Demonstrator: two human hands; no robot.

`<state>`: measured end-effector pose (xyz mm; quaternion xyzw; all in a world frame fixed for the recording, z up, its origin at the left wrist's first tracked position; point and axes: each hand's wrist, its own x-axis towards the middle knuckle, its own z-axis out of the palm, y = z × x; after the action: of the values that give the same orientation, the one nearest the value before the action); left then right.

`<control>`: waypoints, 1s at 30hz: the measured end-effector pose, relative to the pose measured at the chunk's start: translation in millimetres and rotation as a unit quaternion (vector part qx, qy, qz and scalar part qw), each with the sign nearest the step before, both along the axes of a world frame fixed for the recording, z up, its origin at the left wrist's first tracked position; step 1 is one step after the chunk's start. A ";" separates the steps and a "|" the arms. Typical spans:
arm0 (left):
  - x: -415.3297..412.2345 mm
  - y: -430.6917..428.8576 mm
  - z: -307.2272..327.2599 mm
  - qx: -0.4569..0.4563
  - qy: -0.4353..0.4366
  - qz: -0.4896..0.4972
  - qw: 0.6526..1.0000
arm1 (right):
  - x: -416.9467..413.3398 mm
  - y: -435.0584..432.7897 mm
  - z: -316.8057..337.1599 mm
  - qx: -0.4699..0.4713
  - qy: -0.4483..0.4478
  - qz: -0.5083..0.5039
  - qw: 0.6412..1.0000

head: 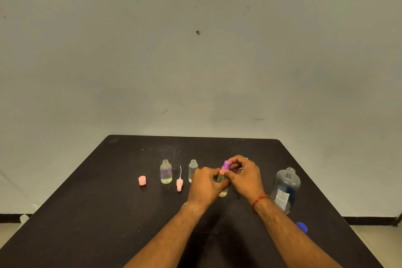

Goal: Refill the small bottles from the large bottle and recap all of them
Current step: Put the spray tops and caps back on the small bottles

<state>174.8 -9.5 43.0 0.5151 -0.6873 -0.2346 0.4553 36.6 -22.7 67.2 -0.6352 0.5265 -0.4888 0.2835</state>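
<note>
My left hand (205, 183) grips a small bottle (222, 189) of yellowish liquid standing on the black table (108, 213). My right hand (243, 175) pinches the purple spray cap (225, 165) on top of that bottle. Two uncapped small clear bottles stand to the left: one (166, 171) partly filled, the other (193, 169) partly hidden behind my left hand. A pink spray cap with its tube (179, 183) lies between them, and a pink cover (142, 180) sits further left. The large clear bottle (286, 189) stands uncapped at the right, its blue cap (302, 227) lying nearer me.
The table's right edge runs close to the large bottle and the blue cap. A pale wall (195, 61) rises behind the table, with floor visible at both lower sides.
</note>
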 end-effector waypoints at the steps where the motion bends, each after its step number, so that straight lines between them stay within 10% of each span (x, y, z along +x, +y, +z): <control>1: 0.3 0.2 -0.3 0.000 0.004 0.002 1.000 | 1.2 0.7 -0.5 0.001 0.002 -0.005 1.000; 30: -3.2 -3.1 -9.8 0.005 0.063 -0.013 0.998 | 5.9 3.1 5.0 -0.012 -0.037 -0.051 0.998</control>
<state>171.6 -12.6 33.1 0.4930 -0.6624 -0.2760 0.4920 42.5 -19.6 72.2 -0.5927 0.5410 -0.5322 0.2698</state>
